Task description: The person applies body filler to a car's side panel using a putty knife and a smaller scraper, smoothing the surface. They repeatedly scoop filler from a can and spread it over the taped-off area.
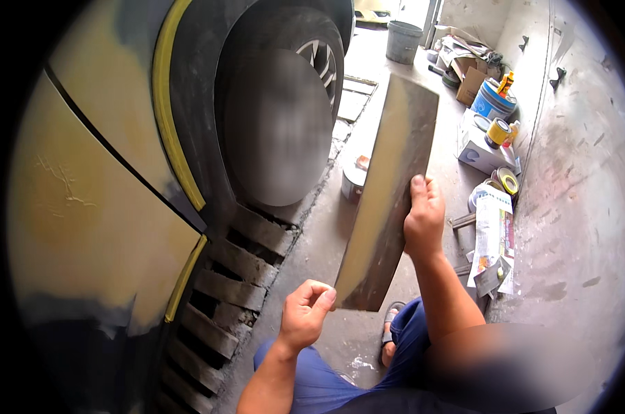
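Note:
In front of me stands a long, flat, dark board (pixel 412 165), tilted so its top leans right. A cream-yellow band of what looks like filler paste runs down its left side. My right hand (pixel 424 215) grips the board's right edge, thumb on the front and fingers behind. Down at the lower left corner, my left hand (pixel 307 316) is closed, thumb and fingers pinched at the board's edge. To the left is a car body panel (pixel 105 186) with yellowish and grey patches. Yellow tape (pixel 162 103) follows the dark wheel arch.
A car wheel (pixel 319 65) sits beyond the panel, above a slatted floor grate (pixel 229 283). An open can (pixel 354 176) stands behind the board. Along the right wall are a blue bucket (pixel 493 100), a white box (pixel 483 150), tins and a paper-covered stool (pixel 490 228). A grey bucket (pixel 403 43) stands farther back.

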### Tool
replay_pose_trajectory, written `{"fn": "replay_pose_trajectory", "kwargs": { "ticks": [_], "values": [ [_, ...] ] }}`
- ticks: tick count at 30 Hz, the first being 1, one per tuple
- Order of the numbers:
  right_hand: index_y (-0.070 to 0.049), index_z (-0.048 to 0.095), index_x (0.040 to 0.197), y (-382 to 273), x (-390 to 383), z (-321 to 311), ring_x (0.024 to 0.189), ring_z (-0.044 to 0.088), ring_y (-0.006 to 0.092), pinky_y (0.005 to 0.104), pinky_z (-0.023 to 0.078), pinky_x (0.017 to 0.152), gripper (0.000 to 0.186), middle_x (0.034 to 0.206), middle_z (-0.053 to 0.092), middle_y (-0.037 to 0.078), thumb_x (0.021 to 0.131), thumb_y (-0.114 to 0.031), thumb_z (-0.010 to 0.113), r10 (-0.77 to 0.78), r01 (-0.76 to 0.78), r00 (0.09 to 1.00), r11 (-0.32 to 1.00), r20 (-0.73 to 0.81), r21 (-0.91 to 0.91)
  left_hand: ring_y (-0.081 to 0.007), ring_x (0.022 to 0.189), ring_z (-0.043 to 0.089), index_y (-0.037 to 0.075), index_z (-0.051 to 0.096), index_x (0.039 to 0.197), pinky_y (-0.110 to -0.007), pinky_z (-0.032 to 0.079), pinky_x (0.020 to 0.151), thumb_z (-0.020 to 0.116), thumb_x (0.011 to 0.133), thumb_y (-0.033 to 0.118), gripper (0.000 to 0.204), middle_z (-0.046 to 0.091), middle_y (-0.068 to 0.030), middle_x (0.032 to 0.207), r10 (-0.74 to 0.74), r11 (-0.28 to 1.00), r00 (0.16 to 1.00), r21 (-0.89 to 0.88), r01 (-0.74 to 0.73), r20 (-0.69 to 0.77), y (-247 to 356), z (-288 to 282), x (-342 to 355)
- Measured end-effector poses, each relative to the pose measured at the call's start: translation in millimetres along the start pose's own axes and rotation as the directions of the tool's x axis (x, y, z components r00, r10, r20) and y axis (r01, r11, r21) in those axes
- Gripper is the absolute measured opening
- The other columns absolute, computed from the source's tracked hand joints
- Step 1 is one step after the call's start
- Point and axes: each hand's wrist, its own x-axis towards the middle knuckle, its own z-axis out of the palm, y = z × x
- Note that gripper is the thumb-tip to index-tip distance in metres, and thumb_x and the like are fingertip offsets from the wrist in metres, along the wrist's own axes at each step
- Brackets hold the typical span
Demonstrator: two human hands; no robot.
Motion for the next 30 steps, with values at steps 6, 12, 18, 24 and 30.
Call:
{"fn": "replay_pose_trajectory", "kwargs": {
  "ticks": [6,12,18,24,30],
  "values": [
    [-0.001,0.053,0.097,16,-42,14,0.076,0.045,0.0084,0.0254,0.041,0.07,0.021,0.082,0.054,0.002,0.102,-0.02,0.046,-0.001,0.035,0.99,0.971,0.139,-0.238,-0.0031,0.068,0.05,0.002,0.06,0.089,-0.021,0.043,0.062,0.058,0.095,0.015,0.015,0.058,0.0025,0.072,0.171,0.979,0.982,0.126,-0.16,-0.084,31,5,48],
    [0.002,0.054,0.101,13,-70,19,0.079,0.049,0.0141,0.0299,0.044,0.073,0.018,0.086,0.056,0.008,0.1,-0.015,0.047,-0.039,0.098,0.982,0.94,0.183,-0.327,-0.0025,0.064,0.043,0.004,0.054,0.084,-0.02,0.037,0.057,0.055,0.097,0.016,0.018,0.052,0.0037,0.071,0.285,0.958,0.953,0.002,-0.287,-0.105,93,13,124],
    [0.001,0.057,0.103,8,-29,-33,0.084,0.053,0.0156,0.0305,0.045,0.076,0.019,0.093,0.057,0.008,0.101,-0.015,0.047,-0.152,0.144,0.988,0.927,0.004,-0.346,-0.023,0.068,0.055,0.003,0.057,0.086,-0.034,0.045,0.065,0.057,0.092,0.016,0.015,0.054,-0.0126,0.073,0.388,0.826,0.917,0.408,-0.389,0.089,74,46,75],
    [-0.006,0.051,0.096,-14,-6,-34,0.076,0.049,0.0043,0.0198,0.041,0.069,0.021,0.084,0.056,-0.001,0.104,-0.023,0.042,-0.066,0.06,0.996,0.993,0.055,0.1,-0.0187,0.068,0.053,0.002,0.056,0.09,-0.031,0.045,0.066,0.052,0.095,0.011,0.011,0.053,-0.0091,0.074,0.27,0.891,0.958,0.35,-0.288,0.1,14,36,-7],
    [-0.006,0.052,0.095,-30,2,-14,0.073,0.051,0.007,0.0225,0.042,0.065,0.02,0.081,0.054,0.0,0.103,-0.022,0.042,-0.063,0.061,0.997,0.996,0.033,0.062,-0.023,0.069,0.056,0.002,0.057,0.092,-0.033,0.045,0.065,0.055,0.096,0.017,0.015,0.057,-0.0103,0.077,0.114,0.886,0.972,0.422,-0.193,0.206,-17,10,-59]
  ]
}}
